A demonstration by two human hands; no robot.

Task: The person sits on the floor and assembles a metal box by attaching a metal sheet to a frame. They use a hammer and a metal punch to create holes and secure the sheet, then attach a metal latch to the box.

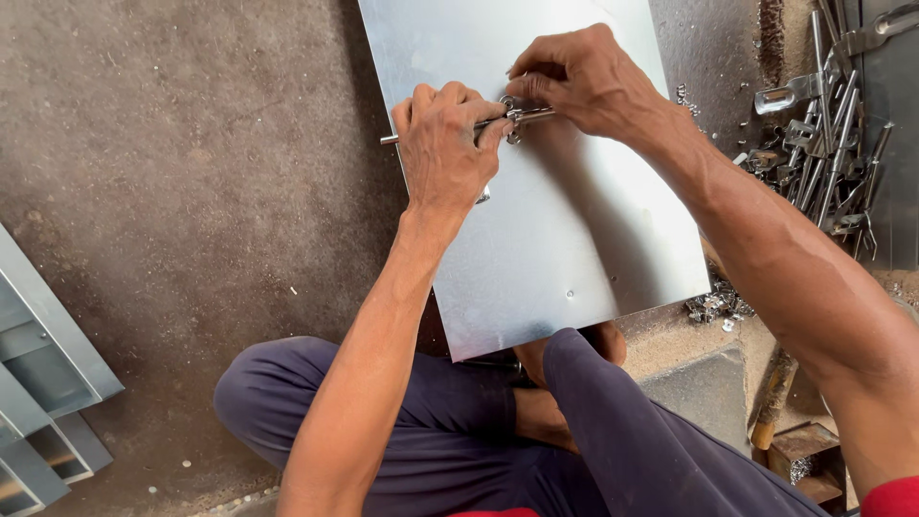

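A shiny sheet-metal panel (565, 230) lies on the concrete floor in front of my crossed legs. On its left edge sits a small metal latch bolt (522, 116) with a rod sticking out past the edge. My left hand (445, 144) is closed around the rod and the panel's edge. My right hand (574, 77) pinches the latch fitting from above with its fingertips. Both hands touch the latch.
A pile of metal latches and rods (828, 144) lies at the right. Small metal scraps (713, 304) sit by the panel's right corner. Grey metal frames (43, 383) lie at the lower left. A wooden-handled tool (771, 407) rests near my right knee.
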